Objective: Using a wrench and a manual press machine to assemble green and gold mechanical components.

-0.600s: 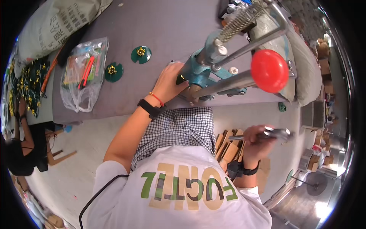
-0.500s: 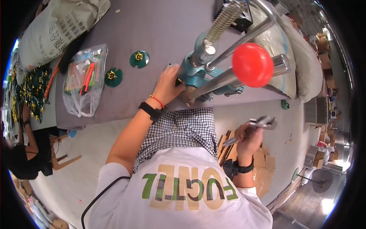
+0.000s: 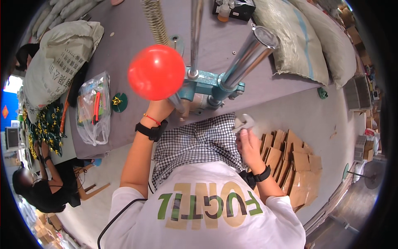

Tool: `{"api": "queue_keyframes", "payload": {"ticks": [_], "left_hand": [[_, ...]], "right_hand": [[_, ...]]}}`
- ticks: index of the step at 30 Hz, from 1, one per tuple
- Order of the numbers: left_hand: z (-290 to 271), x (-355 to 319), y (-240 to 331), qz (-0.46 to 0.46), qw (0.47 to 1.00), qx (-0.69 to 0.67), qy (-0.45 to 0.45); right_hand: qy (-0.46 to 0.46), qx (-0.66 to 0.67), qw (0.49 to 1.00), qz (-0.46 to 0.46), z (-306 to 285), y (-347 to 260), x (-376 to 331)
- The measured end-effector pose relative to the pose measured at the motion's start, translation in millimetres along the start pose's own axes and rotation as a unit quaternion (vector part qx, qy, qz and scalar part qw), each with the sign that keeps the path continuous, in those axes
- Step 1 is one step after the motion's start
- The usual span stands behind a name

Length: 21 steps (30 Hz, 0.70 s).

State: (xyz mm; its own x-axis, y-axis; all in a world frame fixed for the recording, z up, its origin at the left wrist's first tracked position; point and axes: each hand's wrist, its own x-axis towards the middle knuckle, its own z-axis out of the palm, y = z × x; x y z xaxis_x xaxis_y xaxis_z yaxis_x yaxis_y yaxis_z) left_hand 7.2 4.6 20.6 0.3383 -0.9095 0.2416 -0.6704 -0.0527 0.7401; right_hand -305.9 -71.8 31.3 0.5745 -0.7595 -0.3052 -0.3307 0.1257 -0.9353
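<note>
In front of me on the table stands a teal hand press point(image 3: 188, 89) with a steel column, a coil spring point(image 3: 156, 23) and a lever ending in a red ball knob point(image 3: 156, 72). My left hand point(image 3: 159, 110) is at the near left side of the press; the ball hides its fingers. Above my lap, at the table's front edge, my right hand point(image 3: 249, 146) is closed round an adjustable wrench point(image 3: 243, 123), its jaw pointing up and away. A green disc with a yellow centre piece point(image 3: 120, 102) lies left of the press.
To the left lie a clear plastic bag point(image 3: 92, 120) with a red cutter point(image 3: 96, 107), and a pile of green-yellow pieces point(image 3: 45, 124) where another person point(image 3: 45, 186) works. Woven sacks point(image 3: 292, 43) and a black box point(image 3: 242, 9) are at the back right. Flattened cardboard point(image 3: 304, 174) leans at my right.
The view has shifted, so the red knob appears farther left and covers my left fingers. My right hand has brought the wrench leftward, nearer the table edge. One green disc is no longer visible.
</note>
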Motion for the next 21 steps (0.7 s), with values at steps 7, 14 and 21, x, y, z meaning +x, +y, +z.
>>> {"api": "queue_keyframes", "payload": {"ticks": [7, 14, 21], "left_hand": [[9, -11, -23, -0.101, 0.993, -0.01, -0.056], [21, 4, -3, 0.01, 0.997, -0.044, 0.067], [24, -1, -14, 0.007, 0.997, -0.024, 0.073]], "right_hand": [[-0.127, -0.141, 0.98, -0.055, 29, -7, 12], [-0.16, -0.123, 0.978, -0.056, 42, -30, 18], [-0.147, -0.119, 0.98, -0.063, 47, -23, 19]]}}
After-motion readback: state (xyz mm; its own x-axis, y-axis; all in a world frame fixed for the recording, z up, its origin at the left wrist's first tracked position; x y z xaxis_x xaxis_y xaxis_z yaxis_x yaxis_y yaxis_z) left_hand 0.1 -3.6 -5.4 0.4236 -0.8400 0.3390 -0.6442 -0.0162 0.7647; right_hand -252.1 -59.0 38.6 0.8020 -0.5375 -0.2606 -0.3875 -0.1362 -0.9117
